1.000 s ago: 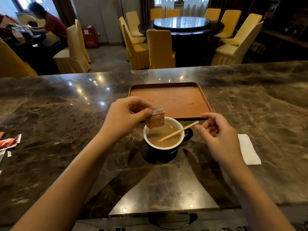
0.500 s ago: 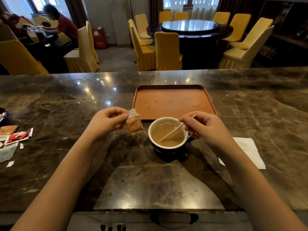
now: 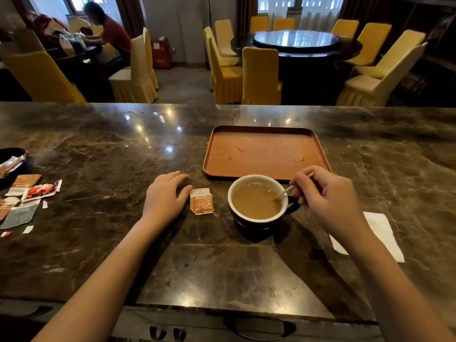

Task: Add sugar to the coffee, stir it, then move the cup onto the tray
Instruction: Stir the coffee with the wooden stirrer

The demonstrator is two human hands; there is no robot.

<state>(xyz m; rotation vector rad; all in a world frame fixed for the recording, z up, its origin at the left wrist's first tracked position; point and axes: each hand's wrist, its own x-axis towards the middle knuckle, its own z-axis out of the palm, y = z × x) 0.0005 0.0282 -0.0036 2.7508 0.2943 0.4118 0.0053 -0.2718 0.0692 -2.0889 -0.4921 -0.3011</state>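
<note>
Since half a second ago, the small orange paper sugar sachet [image 3: 201,201] has been laid on the dark marble bench [image 3: 98,156], just beside the released left hand [image 3: 164,198]. Light brown coffee fills the dark white-lined cup [image 3: 256,202]; a thin wooden stirrer [image 3: 287,190] is pinched in the right hand [image 3: 325,198]. Sugar appears added; stirring is under way. The brown rectangular tray [image 3: 266,134], just behind, holds only crumbs.

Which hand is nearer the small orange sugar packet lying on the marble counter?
Left. The left hand rests flat just beside the orange sugar packet; the right hand is beyond the cup, holding the wooden stirrer.
</note>
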